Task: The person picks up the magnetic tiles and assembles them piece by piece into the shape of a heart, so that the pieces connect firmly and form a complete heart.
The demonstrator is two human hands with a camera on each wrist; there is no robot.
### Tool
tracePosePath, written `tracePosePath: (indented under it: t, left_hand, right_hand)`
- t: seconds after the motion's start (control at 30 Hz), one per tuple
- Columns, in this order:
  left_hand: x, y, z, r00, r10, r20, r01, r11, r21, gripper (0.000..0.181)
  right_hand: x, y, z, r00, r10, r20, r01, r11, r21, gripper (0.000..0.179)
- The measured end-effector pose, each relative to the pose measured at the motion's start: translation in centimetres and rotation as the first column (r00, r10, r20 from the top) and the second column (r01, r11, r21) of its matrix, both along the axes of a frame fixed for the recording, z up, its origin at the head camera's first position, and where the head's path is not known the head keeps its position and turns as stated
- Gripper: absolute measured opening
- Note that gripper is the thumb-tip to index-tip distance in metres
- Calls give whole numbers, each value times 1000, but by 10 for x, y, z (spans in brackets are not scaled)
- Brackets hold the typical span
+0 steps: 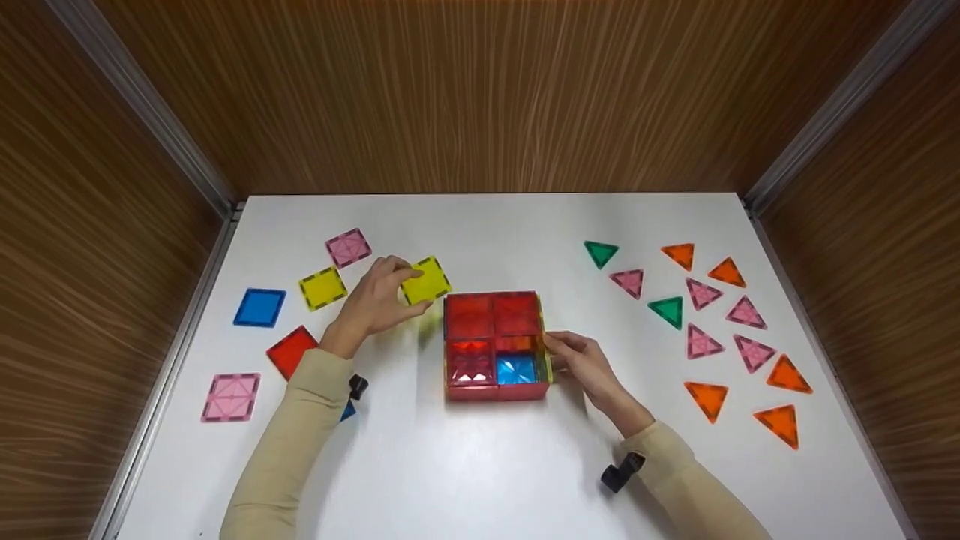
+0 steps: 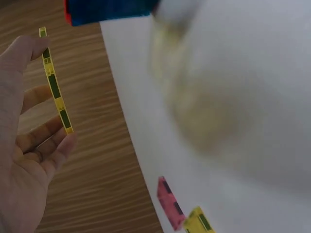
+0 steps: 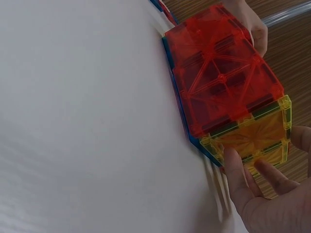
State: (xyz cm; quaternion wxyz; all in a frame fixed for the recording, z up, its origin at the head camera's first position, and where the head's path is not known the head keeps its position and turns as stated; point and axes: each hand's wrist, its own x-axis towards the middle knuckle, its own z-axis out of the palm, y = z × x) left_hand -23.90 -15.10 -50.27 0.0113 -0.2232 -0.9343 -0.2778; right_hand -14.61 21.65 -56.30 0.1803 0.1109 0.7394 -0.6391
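My left hand point(image 1: 379, 296) holds a yellow square magnetic tile point(image 1: 425, 281) by its edges, thumb on one side and fingers on the other. The left wrist view shows this tile edge-on, raised off the table. Right of it stands a box of see-through tiles point(image 1: 469, 316), with red panels over its back half and a blue floor showing at front right. At the box's right side, the fingers of my right hand point(image 1: 592, 371) touch a yellow wall tile point(image 3: 252, 133). The thumb is near that tile's upper edge in the right wrist view.
Pink point(image 1: 231, 397), blue point(image 1: 259, 307), red point(image 1: 292, 351) and yellow point(image 1: 323, 288) square tiles lie on the left of the white table point(image 1: 480, 472). Several orange point(image 1: 784, 426), pink point(image 1: 703, 342) and green point(image 1: 667, 311) triangles lie on the right. Wooden panels point(image 1: 480, 97) enclose the table.
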Motion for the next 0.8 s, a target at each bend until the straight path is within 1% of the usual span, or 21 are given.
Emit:
tracePosePath:
  t: [0.07, 0.17, 0.27, 0.33, 0.47, 0.57, 0.7, 0.8]
  left_hand:
    - [7, 7, 4, 1000, -22, -15, 22, 1000, 19, 57]
    - [21, 22, 12, 998, -69, -15, 69, 997, 37, 56]
    - [35, 39, 18, 991, -135, -23, 136, 991, 21, 56]
    - [44, 51, 20, 984, -178, -29, 178, 984, 0, 57]
    - [59, 72, 19, 966, -256, -45, 253, 966, -58, 57]
    - [68, 87, 15, 951, -304, -47, 299, 950, -96, 56]
    - [76, 102, 9, 932, -357, -63, 346, 928, -136, 53]
    - [79, 111, 6, 921, -382, -78, 364, 914, -180, 51]
  right_hand:
    - [0, -1, 0, 1000, 4, 0, -4, 1000, -2, 57]
    - [-1, -1, -1, 1000, -9, 11, 9, 1000, -6, 55]
    - [-2, -1, -1, 1000, -9, 18, 9, 1000, 1, 55]
    - [-2, -1, -2, 1000, -7, 23, 7, 1000, 1, 56]
    - [-3, 0, -2, 999, -5, 32, 5, 1000, 1, 58]
    - [-3, 0, -2, 999, -17, 35, 17, 1000, 2, 57]
    - [-3, -1, -2, 1000, -26, 18, 26, 1000, -3, 56]
    - [-3, -1, -2, 999, -33, 7, 33, 999, -9, 54]
